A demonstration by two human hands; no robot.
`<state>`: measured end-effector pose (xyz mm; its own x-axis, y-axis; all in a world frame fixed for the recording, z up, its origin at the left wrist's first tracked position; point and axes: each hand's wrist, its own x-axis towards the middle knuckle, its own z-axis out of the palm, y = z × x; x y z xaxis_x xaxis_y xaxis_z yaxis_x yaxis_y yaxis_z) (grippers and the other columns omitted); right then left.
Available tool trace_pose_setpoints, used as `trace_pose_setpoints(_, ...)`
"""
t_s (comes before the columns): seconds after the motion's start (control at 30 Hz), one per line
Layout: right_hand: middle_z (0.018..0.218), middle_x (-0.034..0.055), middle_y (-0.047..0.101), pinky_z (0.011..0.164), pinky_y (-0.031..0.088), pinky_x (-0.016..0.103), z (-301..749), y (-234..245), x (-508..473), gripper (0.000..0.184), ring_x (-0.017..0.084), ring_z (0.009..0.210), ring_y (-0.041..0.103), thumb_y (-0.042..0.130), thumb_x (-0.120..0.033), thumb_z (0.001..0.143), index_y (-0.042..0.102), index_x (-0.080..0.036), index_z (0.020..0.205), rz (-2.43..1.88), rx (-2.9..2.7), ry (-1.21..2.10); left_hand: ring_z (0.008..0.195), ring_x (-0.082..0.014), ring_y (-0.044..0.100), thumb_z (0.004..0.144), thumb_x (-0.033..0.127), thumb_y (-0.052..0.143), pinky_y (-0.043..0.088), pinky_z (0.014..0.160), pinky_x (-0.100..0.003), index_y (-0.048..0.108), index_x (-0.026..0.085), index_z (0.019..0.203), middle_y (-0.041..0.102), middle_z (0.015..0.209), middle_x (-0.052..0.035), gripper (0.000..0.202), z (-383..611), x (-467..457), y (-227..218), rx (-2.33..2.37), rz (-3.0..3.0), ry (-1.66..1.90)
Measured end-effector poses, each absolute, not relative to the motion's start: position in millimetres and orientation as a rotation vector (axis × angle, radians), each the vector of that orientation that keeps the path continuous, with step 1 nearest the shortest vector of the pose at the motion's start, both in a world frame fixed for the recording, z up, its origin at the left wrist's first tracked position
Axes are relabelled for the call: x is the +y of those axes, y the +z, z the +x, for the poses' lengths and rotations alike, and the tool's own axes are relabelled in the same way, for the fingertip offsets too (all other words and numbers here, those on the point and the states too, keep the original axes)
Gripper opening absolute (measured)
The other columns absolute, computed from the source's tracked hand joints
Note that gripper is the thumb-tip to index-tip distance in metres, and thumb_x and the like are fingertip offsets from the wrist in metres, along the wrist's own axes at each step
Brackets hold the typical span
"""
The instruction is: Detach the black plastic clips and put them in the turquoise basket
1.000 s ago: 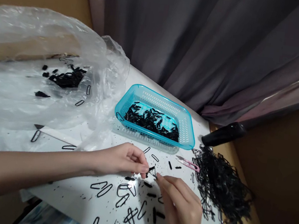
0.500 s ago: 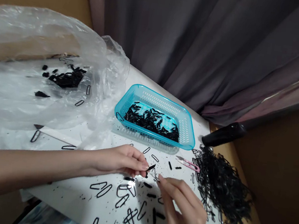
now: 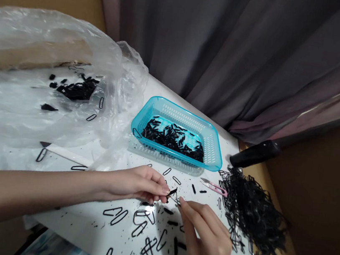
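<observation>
My left hand (image 3: 136, 184) reaches in from the left and pinches a small black piece (image 3: 172, 192) between thumb and fingertips above the white table (image 3: 86, 225). My right hand (image 3: 206, 240) comes up from the bottom, fingers pressed together, its fingertips meeting the same small piece. Loose black oval loops (image 3: 140, 224) lie on the table just below both hands. A turquoise basket (image 3: 210, 143) with several black pieces stands behind the hands.
A pile of tangled black loops (image 3: 250, 206) lies at the right table edge. Pink snips (image 3: 214, 186) rest beside it. A large clear plastic bag (image 3: 35, 96) with black pieces covers the left. A dark curtain (image 3: 232, 47) hangs behind; a black handle (image 3: 253, 152) lies at the right.
Both hands stay nearly in place, with only small finger shifts on the black piece. The right hand has drifted slightly down and back up.
</observation>
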<state>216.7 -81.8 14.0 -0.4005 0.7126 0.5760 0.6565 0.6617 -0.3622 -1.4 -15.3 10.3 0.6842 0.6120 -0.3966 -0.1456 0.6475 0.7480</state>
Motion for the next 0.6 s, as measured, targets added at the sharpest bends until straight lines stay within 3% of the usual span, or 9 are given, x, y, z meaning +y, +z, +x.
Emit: trace_pose_setpoints(0.6, 0.09, 0.0073, 0.071, 0.066, 0.055, 0.028, 216.1, 14.8, -82.3, 0.03, 0.016, 0.075, 0.065, 0.055, -0.002, 0.089, 0.067, -0.015, 0.114, -1.084, -2.175, -0.019, 0.061, -0.0102, 0.05, 0.062, 0.037, 0.087, 0.035, 0.061, -0.023, 0.07, 0.014, 0.068, 0.068, 0.071, -0.0017, 0.029, -0.1, -14.7, 12.4, 0.734, 0.77, 0.49)
